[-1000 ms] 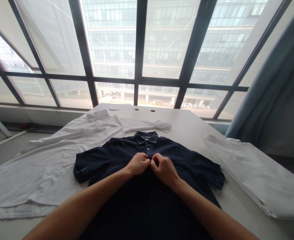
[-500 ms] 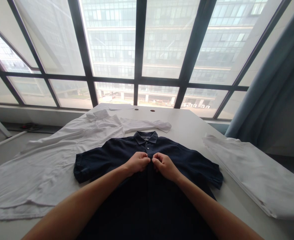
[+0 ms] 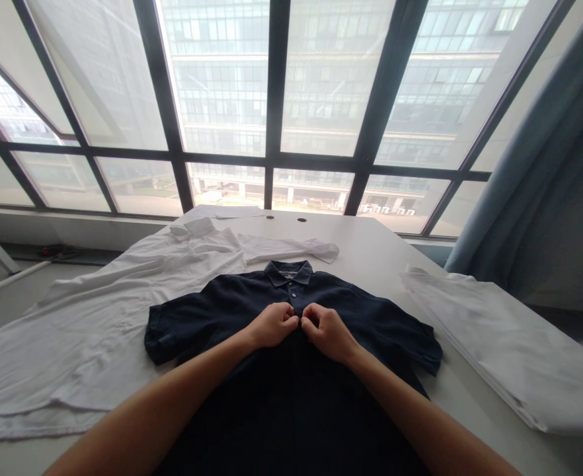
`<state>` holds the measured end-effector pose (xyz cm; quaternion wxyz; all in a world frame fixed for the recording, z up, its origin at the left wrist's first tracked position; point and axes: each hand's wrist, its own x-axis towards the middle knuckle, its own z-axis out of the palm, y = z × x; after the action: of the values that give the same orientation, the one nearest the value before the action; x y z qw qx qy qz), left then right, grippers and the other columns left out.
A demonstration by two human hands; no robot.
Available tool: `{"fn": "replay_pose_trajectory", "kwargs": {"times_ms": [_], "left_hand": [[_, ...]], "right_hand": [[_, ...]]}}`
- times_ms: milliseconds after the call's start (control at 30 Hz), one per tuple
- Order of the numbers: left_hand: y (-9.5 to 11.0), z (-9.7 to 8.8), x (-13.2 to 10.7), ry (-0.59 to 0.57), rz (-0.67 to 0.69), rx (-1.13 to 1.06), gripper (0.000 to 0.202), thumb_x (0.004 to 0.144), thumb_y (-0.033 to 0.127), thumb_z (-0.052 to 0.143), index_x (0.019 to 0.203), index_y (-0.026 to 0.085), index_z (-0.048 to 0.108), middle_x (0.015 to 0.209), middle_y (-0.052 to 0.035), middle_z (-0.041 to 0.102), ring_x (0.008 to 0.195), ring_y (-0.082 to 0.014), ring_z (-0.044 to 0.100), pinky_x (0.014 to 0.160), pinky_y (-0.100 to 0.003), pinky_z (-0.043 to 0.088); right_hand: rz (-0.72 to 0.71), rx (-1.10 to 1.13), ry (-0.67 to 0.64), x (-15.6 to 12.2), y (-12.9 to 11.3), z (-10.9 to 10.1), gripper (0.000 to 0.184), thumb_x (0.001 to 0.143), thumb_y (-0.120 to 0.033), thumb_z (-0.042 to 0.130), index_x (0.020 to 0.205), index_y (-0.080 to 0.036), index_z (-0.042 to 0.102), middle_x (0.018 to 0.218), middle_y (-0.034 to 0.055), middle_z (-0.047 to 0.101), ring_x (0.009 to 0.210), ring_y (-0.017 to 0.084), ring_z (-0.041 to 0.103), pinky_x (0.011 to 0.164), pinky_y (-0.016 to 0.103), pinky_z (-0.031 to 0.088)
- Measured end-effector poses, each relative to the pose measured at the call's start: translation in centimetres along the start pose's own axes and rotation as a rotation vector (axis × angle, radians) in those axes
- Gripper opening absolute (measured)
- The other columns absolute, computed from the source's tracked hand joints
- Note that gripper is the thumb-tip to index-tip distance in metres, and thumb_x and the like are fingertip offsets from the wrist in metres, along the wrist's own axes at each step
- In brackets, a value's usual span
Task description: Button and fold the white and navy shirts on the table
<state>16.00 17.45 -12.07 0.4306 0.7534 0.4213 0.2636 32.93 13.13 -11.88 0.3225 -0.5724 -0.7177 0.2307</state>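
A dark navy short-sleeved shirt (image 3: 212, 301) lies front up on the white table, its collar (image 3: 288, 272) pointing away from me and its sleeves spread to both sides. Two small buttons show just below the collar. My left hand (image 3: 274, 324) is closed on the shirt's front placket, thumb and fingers pinched together. Close beside it, my right hand (image 3: 327, 330) pinches the same placket from the other side, the fingertips of both hands nearly touching. Whatever button lies between the fingertips is hidden.
A white shirt (image 3: 98, 330) lies spread on the table's left side, one sleeve reaching behind the navy collar. Folded white cloth (image 3: 509, 344) lies at the right edge. Two round holes pierce the table (image 3: 365, 241) near its far end. A grey-blue curtain (image 3: 524, 178) hangs at right.
Both hands stay pinched at the placket and have shifted very slightly toward me. The shirt lies almost as before.
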Motion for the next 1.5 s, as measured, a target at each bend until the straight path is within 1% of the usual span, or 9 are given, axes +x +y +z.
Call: {"fn": "replay_pose_trajectory", "kwargs": {"times_ms": [133, 267, 433, 600, 767, 1000, 1233, 1400, 1500], "left_hand": [[0.1, -0.1, -0.1, -0.002, 0.068, 0.067, 0.015, 0.077, 0.023, 0.054, 0.065, 0.018, 0.048, 0.056, 0.0056, 0.044, 0.054, -0.0098, 0.038, 0.051, -0.022, 0.027], [0.0, 0.1, -0.1, 0.013, 0.064, 0.071, 0.013, 0.077, 0.025, 0.053, 0.066, 0.017, 0.05, 0.059, 0.0044, 0.047, 0.057, -0.0109, 0.04, 0.052, -0.023, 0.028], [0.6, 0.1, -0.5, 0.039, 0.049, 0.087, 0.014, 0.077, 0.026, 0.054, 0.067, 0.016, 0.054, 0.059, 0.0041, 0.048, 0.057, -0.011, 0.041, 0.052, -0.022, 0.029], [1.0, -0.2, -0.6, 0.016, -0.072, 0.115, 0.02, 0.075, 0.024, 0.058, 0.057, 0.016, 0.054, 0.049, 0.0043, 0.047, 0.047, -0.0092, 0.04, 0.046, -0.022, 0.026], [0.8, 0.0, -0.3, -0.106, -0.313, -0.1, 0.026, 0.077, 0.018, 0.054, 0.052, 0.018, 0.046, 0.041, 0.0069, 0.04, 0.033, -0.0066, 0.034, 0.037, -0.021, 0.021], [1.1, 0.8, -0.3, -0.005, -0.301, -0.202, 0.026, 0.079, 0.01, 0.05, 0.056, 0.019, 0.042, 0.042, 0.0087, 0.037, 0.032, -0.0052, 0.032, 0.034, -0.018, 0.021], [0.8, 1.1, -0.3, 0.048, -0.233, -0.269, 0.022, 0.08, 0.009, 0.05, 0.063, 0.019, 0.041, 0.044, 0.011, 0.035, 0.034, -0.0038, 0.03, 0.035, -0.016, 0.019], [0.5, 1.0, -0.1, 0.039, -0.17, -0.295, 0.022, 0.079, 0.012, 0.053, 0.064, 0.019, 0.04, 0.045, 0.0109, 0.035, 0.036, -0.0036, 0.031, 0.036, -0.016, 0.019], [0.2, 0.9, 0.0, 0.022, -0.144, -0.334, 0.02, 0.079, 0.016, 0.054, 0.065, 0.02, 0.04, 0.045, 0.0109, 0.035, 0.036, -0.0044, 0.032, 0.037, -0.017, 0.019]], "right_hand": [[0.012, -0.147, -0.018, -0.3, -1.1, -0.6, 0.013, 0.084, -0.029, 0.052, 0.078, -0.02, 0.059, 0.064, -0.0001, 0.061, 0.058, 0.014, 0.054, 0.058, 0.025, 0.035], [0.027, -0.292, 0.003, -0.5, -2.3, -0.8, 0.012, 0.085, -0.027, 0.053, 0.081, -0.02, 0.062, 0.068, 0.0013, 0.064, 0.06, 0.015, 0.055, 0.061, 0.025, 0.032], [0.081, -0.368, 0.011, -0.4, -2.5, -0.4, 0.012, 0.085, -0.027, 0.054, 0.083, -0.02, 0.063, 0.073, 0.0035, 0.068, 0.067, 0.017, 0.06, 0.062, 0.026, 0.031], [0.037, -0.471, -0.013, -0.6, -2.5, 0.1, 0.012, 0.087, -0.026, 0.052, 0.084, -0.019, 0.062, 0.074, 0.0061, 0.07, 0.065, 0.019, 0.062, 0.059, 0.028, 0.028], [-0.071, -0.583, -0.036, -0.8, -3.0, 0.4, 0.013, 0.091, -0.023, 0.047, 0.087, -0.017, 0.058, 0.079, 0.0103, 0.07, 0.068, 0.021, 0.064, 0.058, 0.03, 0.026], [-0.071, -0.614, -0.027, -0.7, -2.9, 0.8, 0.014, 0.094, -0.022, 0.045, 0.089, -0.017, 0.057, 0.081, 0.0105, 0.069, 0.07, 0.02, 0.064, 0.058, 0.029, 0.026], [-0.001, -0.444, 0.052, -0.6, -2.5, 0.7, 0.015, 0.091, -0.024, 0.046, 0.086, -0.018, 0.058, 0.071, 0.0058, 0.066, 0.062, 0.018, 0.059, 0.058, 0.028, 0.027], [0.069, -0.088, 0.067, 0.3, -0.9, 0.5, 0.011, 0.085, -0.027, 0.05, 0.078, -0.02, 0.056, 0.062, -0.001, 0.058, 0.057, 0.014, 0.053, 0.057, 0.025, 0.034], [0.101, 0.18, -0.034, 0.9, -0.2, 0.3, 0.011, 0.083, -0.024, 0.048, 0.073, -0.02, 0.051, 0.056, -0.0038, 0.054, 0.052, 0.012, 0.051, 0.053, 0.023, 0.037]]}}
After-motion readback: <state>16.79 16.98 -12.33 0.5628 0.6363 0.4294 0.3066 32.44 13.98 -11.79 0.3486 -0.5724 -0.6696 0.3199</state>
